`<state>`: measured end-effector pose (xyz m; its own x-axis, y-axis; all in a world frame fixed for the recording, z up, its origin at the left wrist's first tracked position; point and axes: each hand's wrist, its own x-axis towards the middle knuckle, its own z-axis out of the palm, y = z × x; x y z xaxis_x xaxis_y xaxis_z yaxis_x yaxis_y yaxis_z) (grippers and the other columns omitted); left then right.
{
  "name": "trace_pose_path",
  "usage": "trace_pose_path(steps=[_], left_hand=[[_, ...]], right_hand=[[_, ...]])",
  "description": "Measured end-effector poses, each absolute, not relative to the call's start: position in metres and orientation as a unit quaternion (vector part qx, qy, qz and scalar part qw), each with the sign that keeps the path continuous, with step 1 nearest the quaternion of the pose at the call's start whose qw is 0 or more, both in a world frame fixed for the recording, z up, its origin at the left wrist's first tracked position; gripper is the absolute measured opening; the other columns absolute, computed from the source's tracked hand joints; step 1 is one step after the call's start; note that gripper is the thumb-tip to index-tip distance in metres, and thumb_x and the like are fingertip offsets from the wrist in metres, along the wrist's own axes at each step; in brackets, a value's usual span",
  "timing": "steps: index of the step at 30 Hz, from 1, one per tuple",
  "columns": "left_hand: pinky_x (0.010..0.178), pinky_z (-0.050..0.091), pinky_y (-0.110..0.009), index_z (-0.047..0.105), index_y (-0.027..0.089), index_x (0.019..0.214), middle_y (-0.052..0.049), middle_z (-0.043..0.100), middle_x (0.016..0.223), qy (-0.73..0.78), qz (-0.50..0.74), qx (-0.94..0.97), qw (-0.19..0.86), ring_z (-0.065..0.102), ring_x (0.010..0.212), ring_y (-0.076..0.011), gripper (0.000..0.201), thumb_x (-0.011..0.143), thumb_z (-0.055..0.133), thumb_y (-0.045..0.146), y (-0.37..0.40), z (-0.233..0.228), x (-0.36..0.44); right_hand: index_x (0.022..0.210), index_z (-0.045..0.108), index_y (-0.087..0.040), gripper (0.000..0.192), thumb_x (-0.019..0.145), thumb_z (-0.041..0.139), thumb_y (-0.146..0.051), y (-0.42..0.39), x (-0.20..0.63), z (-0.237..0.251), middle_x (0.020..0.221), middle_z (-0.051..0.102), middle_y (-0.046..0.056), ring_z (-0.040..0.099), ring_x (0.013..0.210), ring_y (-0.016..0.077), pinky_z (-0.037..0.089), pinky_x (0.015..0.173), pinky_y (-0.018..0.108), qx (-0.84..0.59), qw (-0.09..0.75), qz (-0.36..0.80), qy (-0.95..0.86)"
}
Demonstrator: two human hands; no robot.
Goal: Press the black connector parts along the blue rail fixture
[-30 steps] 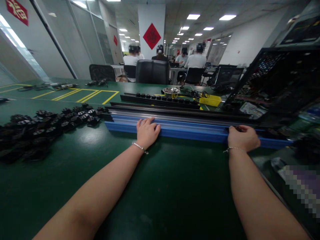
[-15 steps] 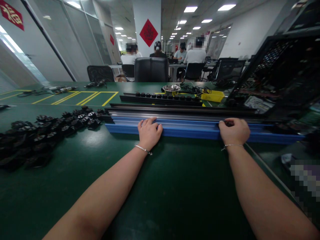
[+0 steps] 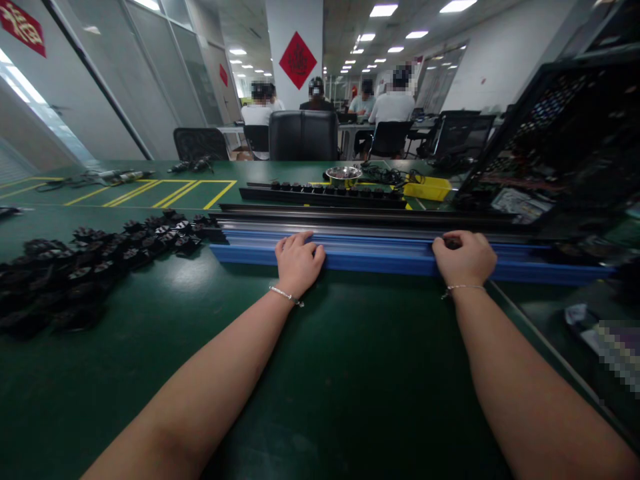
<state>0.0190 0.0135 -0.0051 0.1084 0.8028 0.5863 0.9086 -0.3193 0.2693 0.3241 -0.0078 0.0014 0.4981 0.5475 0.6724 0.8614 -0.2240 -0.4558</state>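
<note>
Since the blue rail (image 3: 380, 257) runs left-right across the worktop (image 3: 350, 373), it is pressed from above by left hand (image 3: 299, 259) and right hand (image 3: 463, 257), fingers curled over its near edge, neither clamped shut.

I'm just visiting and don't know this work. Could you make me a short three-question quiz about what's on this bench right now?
1. True or false: both hands rest on the long blue rail.
2. Multiple choice: what lies heaped on the green table to the person's left? A) black parts B) yellow trays C) metal bowls
3. Fill in: beyond the rails, beside the yellow tray, stands a shiny metal ____.

Key
1. True: the left hand lies palm down on its near edge, and the right hand curls over it further right.
2. A: the small black parts.
3. Bowl.
</note>
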Motion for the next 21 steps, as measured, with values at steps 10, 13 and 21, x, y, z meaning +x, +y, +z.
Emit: trace_pose_path(steps=[10,13,21], left_hand=[[0.098,0.030,-0.044,0.069,0.026,0.069,0.003,0.062,0.122,-0.579,-0.334,-0.740,0.076,0.052,0.112,-0.0220,0.032,0.088,0.044,0.035,0.013,-0.005,0.019],[0.098,0.030,-0.044,0.070,0.026,0.070,0.003,0.062,0.122,-0.580,-0.330,-0.741,0.075,0.052,0.113,-0.0222,0.033,0.088,0.044,0.035,0.013,-0.005,0.019],[0.099,0.030,-0.044,0.070,0.027,0.071,0.003,0.061,0.124,-0.587,-0.326,-0.738,0.063,0.051,0.114,-0.0229,0.032,0.088,0.043,0.035,0.012,-0.003,0.020]], right_hand=[[0.085,0.067,-0.019,0.028,0.071,0.055,-0.040,-0.004,0.311,0.002,0.081,0.060,0.007,0.056,0.079,0.0228,0.042,0.074,0.036,-0.738,0.399,-0.176,-0.515],[0.085,0.067,-0.019,0.028,0.071,0.057,-0.041,-0.004,0.306,0.002,0.081,0.061,0.007,0.056,0.078,0.0224,0.041,0.073,0.035,-0.732,0.394,-0.176,-0.527],[0.085,0.067,-0.019,0.029,0.073,0.056,-0.042,-0.004,0.300,0.004,0.083,0.062,0.008,0.056,0.079,0.0227,0.040,0.072,0.035,-0.729,0.379,-0.169,-0.544]])
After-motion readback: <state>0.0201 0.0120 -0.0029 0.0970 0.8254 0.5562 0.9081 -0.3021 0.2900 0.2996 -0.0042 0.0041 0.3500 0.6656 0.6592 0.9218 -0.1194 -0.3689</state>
